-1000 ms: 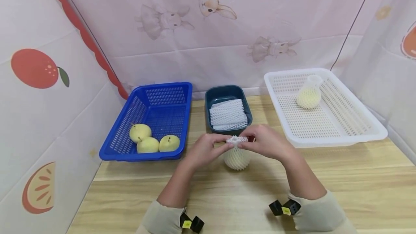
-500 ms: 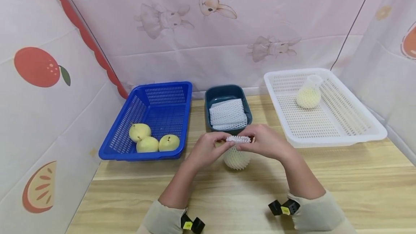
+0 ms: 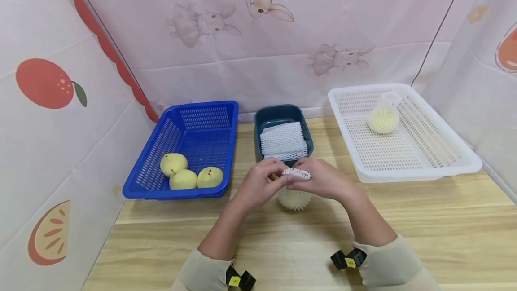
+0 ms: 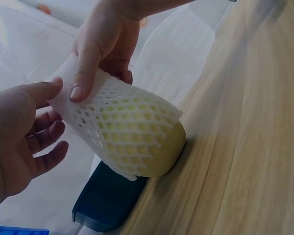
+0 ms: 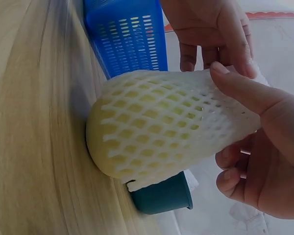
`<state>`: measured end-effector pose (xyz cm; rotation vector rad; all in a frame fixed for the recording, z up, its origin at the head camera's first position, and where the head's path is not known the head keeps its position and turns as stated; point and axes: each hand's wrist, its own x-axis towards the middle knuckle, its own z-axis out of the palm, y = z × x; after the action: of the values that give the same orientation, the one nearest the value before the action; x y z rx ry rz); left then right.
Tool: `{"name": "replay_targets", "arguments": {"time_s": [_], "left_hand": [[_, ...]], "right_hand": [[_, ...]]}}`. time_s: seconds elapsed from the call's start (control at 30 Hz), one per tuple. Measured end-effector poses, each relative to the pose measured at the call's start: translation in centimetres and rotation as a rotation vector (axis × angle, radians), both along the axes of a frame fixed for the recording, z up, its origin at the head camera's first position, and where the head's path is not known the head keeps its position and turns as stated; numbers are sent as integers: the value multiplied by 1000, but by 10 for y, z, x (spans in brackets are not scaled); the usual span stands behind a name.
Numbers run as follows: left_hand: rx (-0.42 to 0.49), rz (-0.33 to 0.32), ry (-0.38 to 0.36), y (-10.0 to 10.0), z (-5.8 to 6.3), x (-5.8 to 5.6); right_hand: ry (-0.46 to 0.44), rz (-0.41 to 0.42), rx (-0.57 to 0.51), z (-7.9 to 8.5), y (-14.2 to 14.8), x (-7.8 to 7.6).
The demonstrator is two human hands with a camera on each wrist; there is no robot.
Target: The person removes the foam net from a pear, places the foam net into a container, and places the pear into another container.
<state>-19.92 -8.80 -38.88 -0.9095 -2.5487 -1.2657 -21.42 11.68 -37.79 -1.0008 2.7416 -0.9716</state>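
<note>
A yellow-green pear (image 5: 100, 142) stands on the wooden table, its bottom showing below a white foam net sleeve (image 4: 132, 127). The sleeve's gathered top (image 3: 296, 174) rises above the fruit between both hands. My left hand (image 3: 256, 185) pinches the left side of that top edge. Opposite it, my right hand (image 3: 323, 178) holds the sleeve with the thumb outside and fingers behind, as the right wrist view shows. In the head view the hands cover the pear's upper part.
Three bare pears (image 3: 183, 179) lie in a blue basket (image 3: 232, 147) on the left. A dark green bin (image 3: 258, 134) with folded foam nets (image 3: 284, 142) stands just beyond the hands. At right, a white basket (image 3: 456, 156) holds one netted pear (image 3: 383, 118).
The sleeve's top opening has flattened and tilted. My right hand has shifted slightly left, closer to the left hand, and covers more of the sleeve. The baskets and bin have stayed put.
</note>
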Motion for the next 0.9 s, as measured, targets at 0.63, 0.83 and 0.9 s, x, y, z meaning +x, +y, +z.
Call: {"name": "replay_targets", "arguments": {"time_s": [0.63,0.83,0.9], "left_hand": [[-180,-36,-239,-5,-7,-8],[-136,-12,-233,-3,-9,-8],[-126,-3,-224,-3,-9,-8]], "right_hand": [[15,-7,-49,8,2,3],[-10,-21,-78,9,5,3],[-30,-32,-83,9,6,4]]}}
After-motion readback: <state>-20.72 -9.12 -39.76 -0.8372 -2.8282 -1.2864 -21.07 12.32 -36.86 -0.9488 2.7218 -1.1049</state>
